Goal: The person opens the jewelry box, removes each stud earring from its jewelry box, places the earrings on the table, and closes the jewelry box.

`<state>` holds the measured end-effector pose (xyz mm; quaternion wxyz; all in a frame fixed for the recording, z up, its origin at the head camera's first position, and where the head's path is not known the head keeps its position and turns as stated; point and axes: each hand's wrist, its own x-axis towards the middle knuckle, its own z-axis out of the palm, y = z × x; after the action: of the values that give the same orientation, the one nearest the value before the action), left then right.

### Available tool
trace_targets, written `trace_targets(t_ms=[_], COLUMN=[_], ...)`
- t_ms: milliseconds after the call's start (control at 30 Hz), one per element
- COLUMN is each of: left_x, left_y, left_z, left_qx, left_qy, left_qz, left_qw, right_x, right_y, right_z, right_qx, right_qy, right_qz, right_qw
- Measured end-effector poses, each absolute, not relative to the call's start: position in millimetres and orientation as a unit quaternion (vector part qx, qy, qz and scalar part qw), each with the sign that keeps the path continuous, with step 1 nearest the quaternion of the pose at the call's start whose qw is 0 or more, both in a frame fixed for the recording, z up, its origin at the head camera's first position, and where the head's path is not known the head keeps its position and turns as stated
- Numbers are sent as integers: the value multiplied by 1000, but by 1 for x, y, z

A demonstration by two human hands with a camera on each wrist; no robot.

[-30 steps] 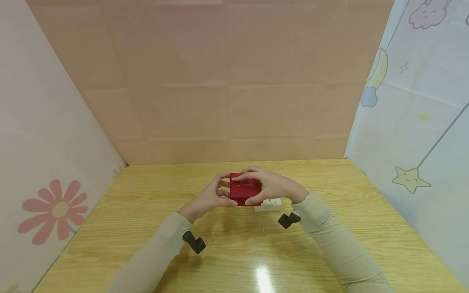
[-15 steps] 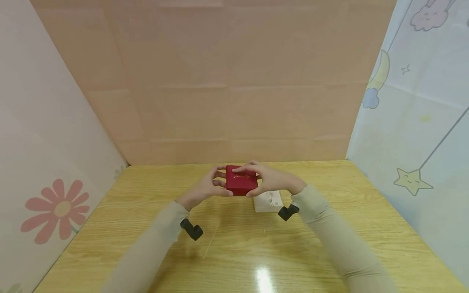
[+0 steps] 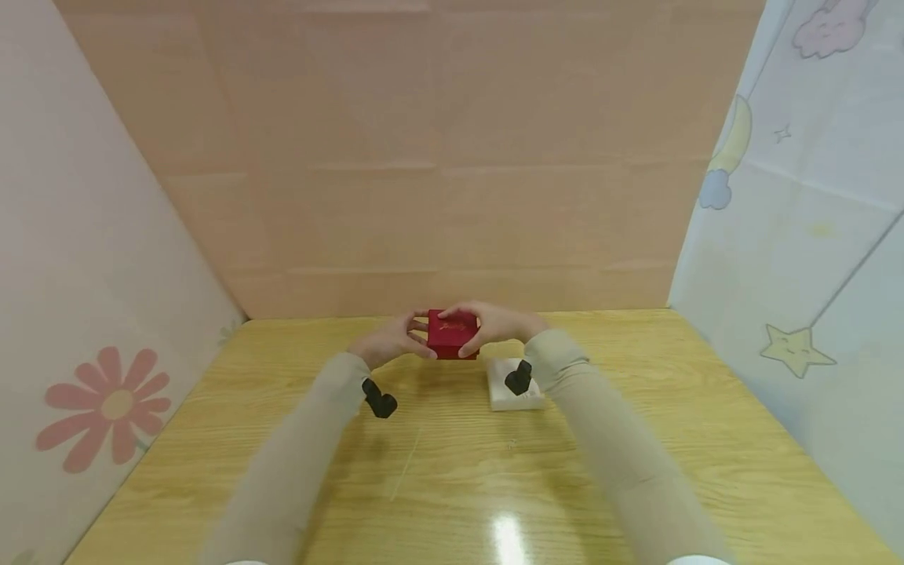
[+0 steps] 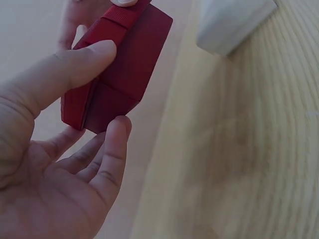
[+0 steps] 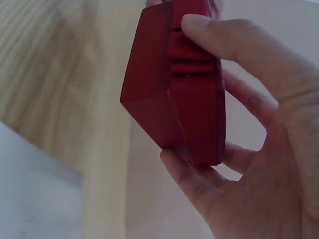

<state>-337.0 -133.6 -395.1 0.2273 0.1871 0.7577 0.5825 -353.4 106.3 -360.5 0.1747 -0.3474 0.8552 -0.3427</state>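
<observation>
Both hands hold a small red jewelry box (image 3: 442,339) with gold lettering on its lid, near the back of the table. My left hand (image 3: 387,340) grips its left side; in the left wrist view the thumb presses the lid's front edge and the fingertips support the body of the box (image 4: 132,59). From the right, my right hand (image 3: 500,323) holds it with the thumb at the front and fingers over the top and far side. Folds like a ribbon bow (image 5: 189,50) show on the front in the right wrist view. The lid appears seated on the box.
A white box (image 3: 503,399) lies on the wooden table (image 3: 282,408), right of the red box and below the right wrist. A tiny clear piece (image 3: 512,445) and a thin pale strip (image 3: 406,467) lie nearer the front. A peach backdrop (image 3: 438,227) rises behind.
Both hands have carried the red box slightly left and farther toward the back of the table, keeping their grip. More of the white box shows now.
</observation>
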Motion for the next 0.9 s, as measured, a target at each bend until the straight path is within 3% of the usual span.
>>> trace_targets(t_ms=[133, 367, 900], left_x=[-346, -354, -355], left_y=[-130, -125, -120], left_z=[-416, -435, -438], left_qx=[171, 142, 109], left_qy=[755, 789, 823], left_qz=[585, 555, 514], left_qw=[243, 224, 216], right_x=[-361, -364, -364], right_y=[103, 99, 92], right_z=[-379, -395, -401], right_qx=[-328, -295, -275], right_qy=[871, 903, 902], right_qz=[-312, -253, -259], right_qw=[191, 184, 209])
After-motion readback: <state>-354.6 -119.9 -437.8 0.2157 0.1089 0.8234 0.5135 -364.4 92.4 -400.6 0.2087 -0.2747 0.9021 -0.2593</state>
